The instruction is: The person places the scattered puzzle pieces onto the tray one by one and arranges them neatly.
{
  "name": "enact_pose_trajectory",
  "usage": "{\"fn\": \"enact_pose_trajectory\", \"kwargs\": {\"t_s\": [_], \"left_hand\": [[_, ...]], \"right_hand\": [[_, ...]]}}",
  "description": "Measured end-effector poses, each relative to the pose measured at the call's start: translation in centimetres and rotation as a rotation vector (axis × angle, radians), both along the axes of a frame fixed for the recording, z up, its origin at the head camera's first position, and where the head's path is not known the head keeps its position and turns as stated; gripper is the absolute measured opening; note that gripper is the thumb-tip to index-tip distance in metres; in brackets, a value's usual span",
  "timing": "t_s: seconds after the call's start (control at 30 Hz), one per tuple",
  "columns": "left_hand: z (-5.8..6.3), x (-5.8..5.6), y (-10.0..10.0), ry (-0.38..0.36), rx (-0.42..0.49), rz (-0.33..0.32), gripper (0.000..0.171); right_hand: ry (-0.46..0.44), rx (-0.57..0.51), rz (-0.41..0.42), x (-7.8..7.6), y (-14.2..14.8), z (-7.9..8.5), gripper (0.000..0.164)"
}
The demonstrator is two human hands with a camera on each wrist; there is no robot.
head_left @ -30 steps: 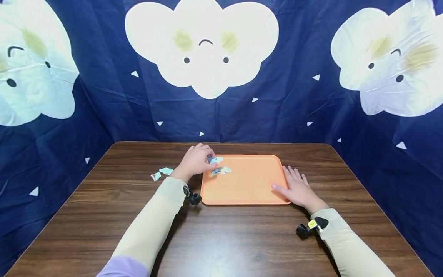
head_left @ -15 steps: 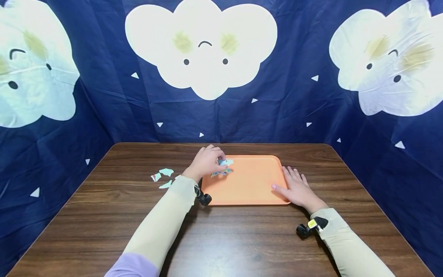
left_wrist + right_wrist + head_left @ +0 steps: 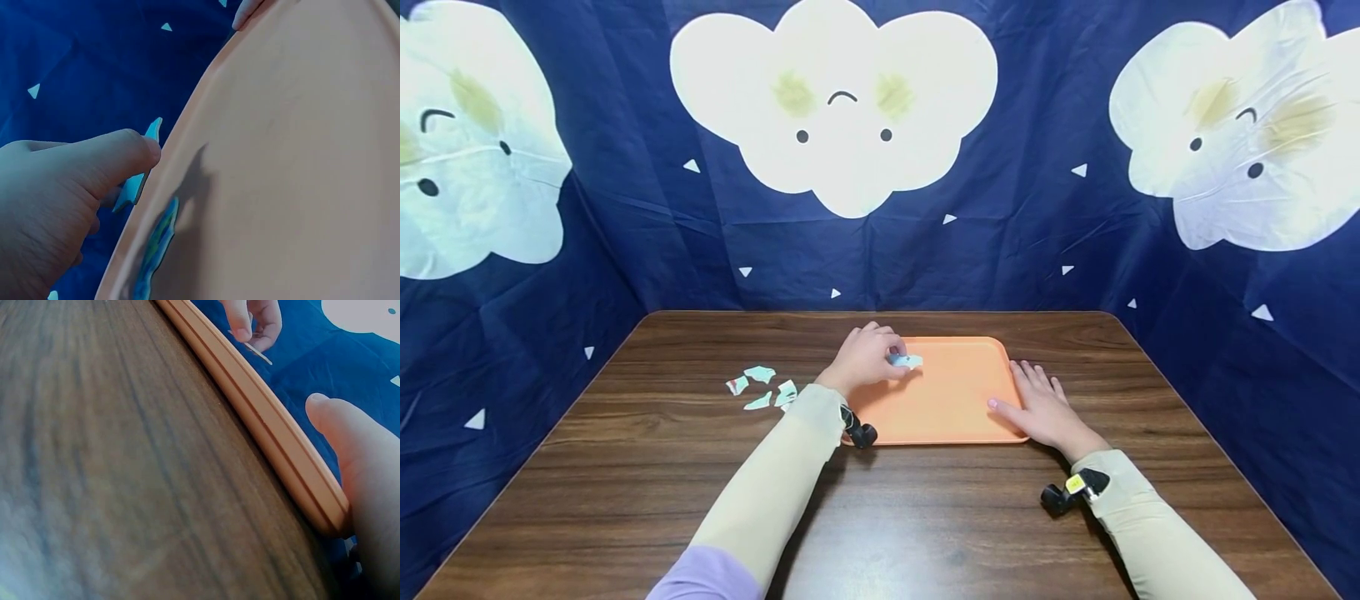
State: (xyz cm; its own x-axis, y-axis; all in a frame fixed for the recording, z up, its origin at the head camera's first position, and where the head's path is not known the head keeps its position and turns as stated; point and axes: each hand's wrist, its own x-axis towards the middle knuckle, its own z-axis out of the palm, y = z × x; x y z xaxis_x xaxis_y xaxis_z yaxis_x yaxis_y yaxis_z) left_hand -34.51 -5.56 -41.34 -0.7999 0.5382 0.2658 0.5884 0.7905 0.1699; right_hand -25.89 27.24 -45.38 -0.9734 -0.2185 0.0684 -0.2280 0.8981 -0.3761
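Between thumb and fingers, my left hand (image 3: 867, 360) pinches a flat, pale-blue puzzle piece (image 3: 912, 361) above the far left part of an orange tray (image 3: 955, 404). The left wrist view shows this piece tilted on edge, with a shadow on the tray below. A second, multicoloured puzzle piece (image 3: 156, 250) lies on the tray near its rim; in the head view my left hand hides it. My right hand (image 3: 1047, 408) rests at the tray's right edge, fingers extended along the outside and thumb over the rim.
Several loose puzzle pieces (image 3: 760, 374) lie on the brown wooden table (image 3: 880, 517) left of the tray, one partly covered by my left sleeve. A dark blue curtain (image 3: 865, 258) with white clouds stands behind the table and at both sides.
My left hand has moved right and slightly nearer over the tray, carrying the pale-blue puzzle piece. More loose pieces on the table have come into sight; the right hand has stayed put.
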Motion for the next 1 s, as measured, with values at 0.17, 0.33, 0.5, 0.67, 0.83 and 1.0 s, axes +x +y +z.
{"fn": "enact_pose_trajectory", "kwargs": {"t_s": [0.17,0.33,0.5,0.67,0.83,1.0], "left_hand": [[-0.3,0.0,0.9,-0.021,-0.020,0.016,0.027],[-0.6,0.1,1.4,-0.053,-0.018,0.034,0.026],[-1.2,0.0,1.8,-0.056,-0.024,0.052,0.026],[-1.6,0.0,2.0,-0.061,-0.014,0.051,0.025],[-1.6,0.0,2.4,-0.067,-0.022,0.054,0.025],[-1.6,0.0,2.8,-0.092,-0.025,0.050,0.026]], "right_hand": [[0.003,-0.008,0.002,0.0,0.0,-0.1,0.100],[-0.004,-0.001,0.001,-0.1,0.2,-0.3,0.100],[0.003,-0.002,0.005,-0.3,0.3,-0.4,0.098],[0.003,-0.004,0.005,-0.3,0.3,-0.3,0.098],[0.007,-0.003,0.005,-0.3,0.3,-0.3,0.098],[0.009,-0.008,0.002,-0.2,0.3,-0.4,0.098]]}}
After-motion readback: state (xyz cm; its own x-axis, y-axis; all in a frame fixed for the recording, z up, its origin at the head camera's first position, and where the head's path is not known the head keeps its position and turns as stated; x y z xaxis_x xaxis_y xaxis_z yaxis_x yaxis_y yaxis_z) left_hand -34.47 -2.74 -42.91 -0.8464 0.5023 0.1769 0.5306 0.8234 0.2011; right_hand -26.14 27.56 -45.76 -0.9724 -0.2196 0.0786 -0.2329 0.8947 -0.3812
